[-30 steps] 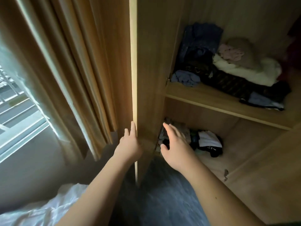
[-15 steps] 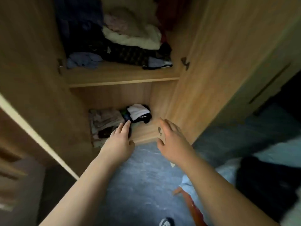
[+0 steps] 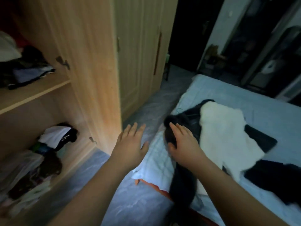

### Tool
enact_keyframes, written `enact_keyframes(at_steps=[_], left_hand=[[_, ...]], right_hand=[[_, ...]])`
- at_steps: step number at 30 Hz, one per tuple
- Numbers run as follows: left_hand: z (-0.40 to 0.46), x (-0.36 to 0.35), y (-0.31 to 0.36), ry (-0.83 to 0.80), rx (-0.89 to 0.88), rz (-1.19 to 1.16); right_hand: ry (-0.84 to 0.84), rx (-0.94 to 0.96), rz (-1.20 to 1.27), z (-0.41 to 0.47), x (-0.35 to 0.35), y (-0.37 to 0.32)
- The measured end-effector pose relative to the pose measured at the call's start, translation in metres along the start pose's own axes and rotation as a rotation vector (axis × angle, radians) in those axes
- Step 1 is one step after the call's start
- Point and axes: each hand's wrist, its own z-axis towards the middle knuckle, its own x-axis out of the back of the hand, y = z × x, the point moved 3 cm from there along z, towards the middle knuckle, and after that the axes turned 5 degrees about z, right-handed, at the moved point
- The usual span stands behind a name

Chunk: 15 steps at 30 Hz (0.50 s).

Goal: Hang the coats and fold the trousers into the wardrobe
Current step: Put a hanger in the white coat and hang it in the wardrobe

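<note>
A dark coat with a fur-trimmed edge (image 3: 187, 121) lies across the near side of the bed (image 3: 268, 108), with a white fleecy garment (image 3: 223, 134) spread on top of it. More dark clothing (image 3: 276, 176) lies to the right. My right hand (image 3: 184, 142) hovers flat, fingers straight, just over the coat's furry edge. My left hand (image 3: 132, 144) is held out flat above the floor between the bed and the open wooden wardrobe (image 3: 91, 62). Neither hand holds anything.
The wardrobe's shelves hold piled clothes: a heap on the upper shelf (image 3: 24, 69) and folded items on the lower one (image 3: 57, 137). Its open door (image 3: 101, 79) stands just left of my left hand. A narrow strip of grey floor (image 3: 143, 206) separates wardrobe and bed.
My view has swung right from the wardrobe interior to the bed. Both hands moved right with it, and my right hand now reaches over the dark coat.
</note>
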Motion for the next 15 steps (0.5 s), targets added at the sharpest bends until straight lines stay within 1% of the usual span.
enact_keyframes(at_steps=[4, 6, 10, 15], left_hand=[[0.042, -0.028, 0.062, -0.058, -0.153, 0.099], [0.061, -0.041, 0.085, -0.078, -0.191, 0.1], [0.111, -0.07, 0.14, -0.118, -0.203, 0.102], [0.186, -0.109, 0.206, -0.142, -0.184, 0.124]], right_hand=[[0.038, -0.142, -0.025, -0.007, 0.018, 0.068], [0.048, -0.185, -0.02, -0.009, 0.024, 0.099], [0.059, -0.252, 0.02, 0.002, 0.042, 0.182], [0.036, -0.27, 0.054, 0.042, 0.066, 0.279]])
